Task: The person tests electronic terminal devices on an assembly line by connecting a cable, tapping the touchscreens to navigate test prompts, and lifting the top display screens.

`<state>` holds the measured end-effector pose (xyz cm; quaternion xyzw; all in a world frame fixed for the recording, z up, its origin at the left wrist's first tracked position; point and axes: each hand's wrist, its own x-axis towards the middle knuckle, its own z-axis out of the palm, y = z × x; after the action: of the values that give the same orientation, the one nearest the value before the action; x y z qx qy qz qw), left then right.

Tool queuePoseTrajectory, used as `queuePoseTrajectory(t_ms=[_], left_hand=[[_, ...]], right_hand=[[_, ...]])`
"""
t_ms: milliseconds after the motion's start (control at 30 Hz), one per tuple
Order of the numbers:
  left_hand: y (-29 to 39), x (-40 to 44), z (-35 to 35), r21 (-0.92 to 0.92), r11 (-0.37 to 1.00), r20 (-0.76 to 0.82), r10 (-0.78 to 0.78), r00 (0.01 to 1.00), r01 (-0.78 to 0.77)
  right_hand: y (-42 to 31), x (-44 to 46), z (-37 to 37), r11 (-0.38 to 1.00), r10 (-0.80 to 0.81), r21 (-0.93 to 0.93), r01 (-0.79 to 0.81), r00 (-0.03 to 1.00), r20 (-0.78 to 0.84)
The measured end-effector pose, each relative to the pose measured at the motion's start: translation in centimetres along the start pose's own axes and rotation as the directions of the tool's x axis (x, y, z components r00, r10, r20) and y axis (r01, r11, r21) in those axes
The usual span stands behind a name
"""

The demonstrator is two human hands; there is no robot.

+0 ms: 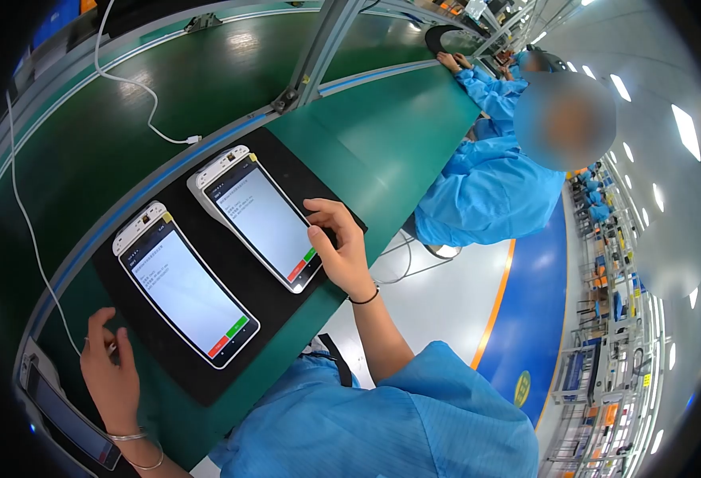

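Note:
Two white handheld devices with lit screens lie on a black mat (283, 163). My right hand (341, 245) is at the lower right edge of the upper device (259, 215), its thumb beside the green button and its fingers curled but apart. The other device (187, 287) lies to the left, showing red and green buttons at its bottom. My left hand (111, 366) is left of that device, over the table's near left part, with thumb and fingers apart and nothing seen in it.
A third device (68, 418) with a dark screen is at the lower left. White cables (155, 119) hang over the metal frame (318, 56) behind the mat. Co-workers in blue (490, 191) sit farther along the green bench (382, 119).

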<state>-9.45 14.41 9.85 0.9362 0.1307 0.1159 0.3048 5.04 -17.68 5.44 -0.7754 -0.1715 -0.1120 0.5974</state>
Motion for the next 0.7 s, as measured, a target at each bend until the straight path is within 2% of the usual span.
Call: queuePoseTrajectory(t_ms=[67,133,267,467,567,667,700], left_hand=[[0.3,-0.2,-0.4,0.005,0.993,-0.066,0.116,0.991,-0.116],[1.5,-0.2,0.5,-0.061,0.920,-0.165,0.374,0.913,-0.387],[2.9,-0.4,0.9,0.002,0.933,0.172,0.354,0.919,-0.360],[3.4,-0.6,1.1,-0.029,0.960,0.034,0.279,0.960,-0.278],[2.9,-0.4,1.1,0.037,0.956,0.112,0.287,0.951,-0.292],[3.4,-0.5,1.1,-0.055,0.962,0.001,0.267,0.964,-0.267],[3.3,-0.4,1.0,-0.049,0.958,0.015,0.283,0.959,-0.282]], right_hand=[[0.1,0.0,0.0,1.000,-0.006,0.003,0.006,1.000,-0.001],[0.1,0.0,0.1,1.000,-0.012,0.008,0.012,1.000,-0.017],[0.2,0.1,0.2,1.000,-0.014,0.015,0.014,0.999,-0.045],[0.2,0.1,0.2,0.999,-0.030,0.026,0.032,0.998,-0.056],[0.3,0.0,0.0,0.999,0.007,0.041,-0.005,0.998,-0.064],[0.6,0.0,-0.1,1.000,0.000,0.004,0.001,0.999,-0.051],[0.2,-0.1,-0.1,0.999,0.034,0.021,-0.033,0.998,-0.044]])
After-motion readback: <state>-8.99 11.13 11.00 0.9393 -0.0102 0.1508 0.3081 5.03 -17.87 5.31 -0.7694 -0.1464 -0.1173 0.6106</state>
